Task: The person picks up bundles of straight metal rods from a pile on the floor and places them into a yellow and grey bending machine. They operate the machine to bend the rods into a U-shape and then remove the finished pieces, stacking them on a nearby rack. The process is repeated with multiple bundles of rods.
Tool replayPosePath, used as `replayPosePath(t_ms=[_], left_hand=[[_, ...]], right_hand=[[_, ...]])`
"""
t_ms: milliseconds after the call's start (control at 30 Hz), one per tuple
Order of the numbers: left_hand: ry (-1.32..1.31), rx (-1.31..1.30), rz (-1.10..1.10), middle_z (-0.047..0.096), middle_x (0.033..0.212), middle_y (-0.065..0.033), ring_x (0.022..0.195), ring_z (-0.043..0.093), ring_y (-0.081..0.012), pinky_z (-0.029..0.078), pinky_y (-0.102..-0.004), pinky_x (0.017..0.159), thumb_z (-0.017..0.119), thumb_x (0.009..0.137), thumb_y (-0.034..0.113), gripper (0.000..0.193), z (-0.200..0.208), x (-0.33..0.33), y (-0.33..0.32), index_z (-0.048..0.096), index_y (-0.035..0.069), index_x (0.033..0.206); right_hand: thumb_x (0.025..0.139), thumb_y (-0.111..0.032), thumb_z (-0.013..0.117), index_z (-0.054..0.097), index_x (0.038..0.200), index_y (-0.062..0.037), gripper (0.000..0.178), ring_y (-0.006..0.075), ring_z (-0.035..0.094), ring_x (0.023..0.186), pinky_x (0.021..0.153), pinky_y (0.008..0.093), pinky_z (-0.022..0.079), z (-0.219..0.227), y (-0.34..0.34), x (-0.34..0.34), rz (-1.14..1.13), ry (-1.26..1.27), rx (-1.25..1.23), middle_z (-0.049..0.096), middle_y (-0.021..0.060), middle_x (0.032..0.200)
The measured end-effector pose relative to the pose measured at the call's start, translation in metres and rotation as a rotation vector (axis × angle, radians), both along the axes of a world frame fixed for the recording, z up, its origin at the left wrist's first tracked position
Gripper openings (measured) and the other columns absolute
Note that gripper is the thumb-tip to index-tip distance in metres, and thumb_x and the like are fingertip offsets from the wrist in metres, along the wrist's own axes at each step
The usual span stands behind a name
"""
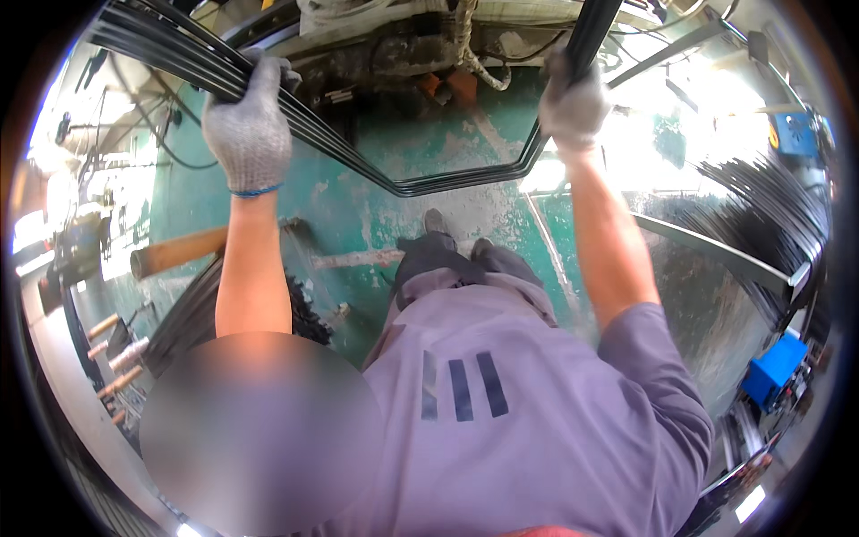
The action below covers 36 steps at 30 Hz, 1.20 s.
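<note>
A bundle of bent black rods (456, 180) spans the space in front of me, several lying side by side. They dip to a flat middle stretch and rise at both ends. My left hand (249, 134), in a grey knit glove with a blue cuff edge, is closed around the left part of the bundle. On the other side my right hand (574, 106), also gloved, grips the rising right part; its fingers look blurred. The rods run past both hands toward the upper edge of the view.
Machinery with a pale hose (467, 40) stands ahead. A brown tube (179, 252) and a pile of dark rods (192, 309) are at left. More black rods (761, 215) rest by a metal bar (716, 251) at right, near a blue box (775, 369). The floor (349, 210) is worn green.
</note>
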<state>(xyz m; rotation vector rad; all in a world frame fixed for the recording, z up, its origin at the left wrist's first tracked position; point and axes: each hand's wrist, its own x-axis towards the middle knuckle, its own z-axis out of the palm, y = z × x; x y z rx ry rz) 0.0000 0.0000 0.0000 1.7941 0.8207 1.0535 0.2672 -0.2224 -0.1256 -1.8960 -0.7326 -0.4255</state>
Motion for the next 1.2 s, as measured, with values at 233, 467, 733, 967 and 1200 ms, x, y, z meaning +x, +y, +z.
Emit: replayPosePath(t_ms=[233, 467, 733, 967, 1200], left_hand=[[0.0, -0.192, 0.098, 0.076, 0.096, -0.0094, 0.092, 0.074, -0.0191, 0.059, -0.0326, 0.088, 0.071, 0.102, 0.002, 0.013, -0.17, -0.051, -0.054, 0.069, -0.005, 0.112], [-0.094, -0.381, 0.25, 0.075, 0.103, -0.0082, 0.098, 0.072, -0.0176, 0.056, -0.0316, 0.094, 0.071, 0.101, -0.002, 0.01, -0.271, -0.064, -0.105, 0.071, -0.004, 0.111], [0.04, -0.338, 0.332, 0.076, 0.112, -0.0061, 0.102, 0.069, -0.016, 0.055, -0.0327, 0.097, 0.072, 0.102, -0.001, 0.015, -0.366, -0.12, -0.133, 0.074, -0.004, 0.116], [0.203, -0.354, 0.292, 0.076, 0.118, -0.0117, 0.108, 0.071, -0.0192, 0.055, -0.0352, 0.1, 0.067, 0.105, 0.004, 0.022, -0.417, -0.167, -0.173, 0.071, -0.004, 0.125], [0.192, -0.446, 0.29, 0.075, 0.118, -0.0099, 0.107, 0.07, -0.0189, 0.055, -0.0363, 0.099, 0.068, 0.108, 0.013, 0.025, -0.397, -0.183, -0.188, 0.071, -0.002, 0.127]], right_hand=[[0.105, -0.039, 0.068, 0.071, 0.116, -0.0117, 0.03, 0.0368, 0.075, 0.085, 0.08, 0.0456, 0.057, -0.178, -0.057, -0.073, -0.037, 0.484, -0.269, 0.076, 0.0143, 0.091], [0.102, -0.037, 0.073, 0.077, 0.111, -0.0124, 0.027, 0.0318, 0.075, 0.092, 0.084, 0.0415, 0.056, -0.31, -0.087, -0.108, -0.058, 0.695, -0.235, 0.077, 0.0141, 0.097], [0.103, -0.028, 0.072, 0.074, 0.116, -0.0085, 0.023, 0.0227, 0.072, 0.102, 0.096, 0.0389, 0.054, -0.392, -0.101, -0.153, 0.033, 0.717, -0.224, 0.076, 0.0105, 0.106], [0.108, -0.034, 0.064, 0.07, 0.128, -0.0065, 0.035, 0.0319, 0.072, 0.107, 0.099, 0.0419, 0.053, -0.397, -0.143, -0.189, 0.098, 0.633, -0.353, 0.076, 0.0167, 0.117], [0.109, -0.04, 0.064, 0.071, 0.131, -0.0034, 0.043, 0.0229, 0.074, 0.109, 0.099, 0.0382, 0.055, -0.292, -0.146, -0.194, 0.121, 0.637, -0.3, 0.078, 0.0159, 0.116]])
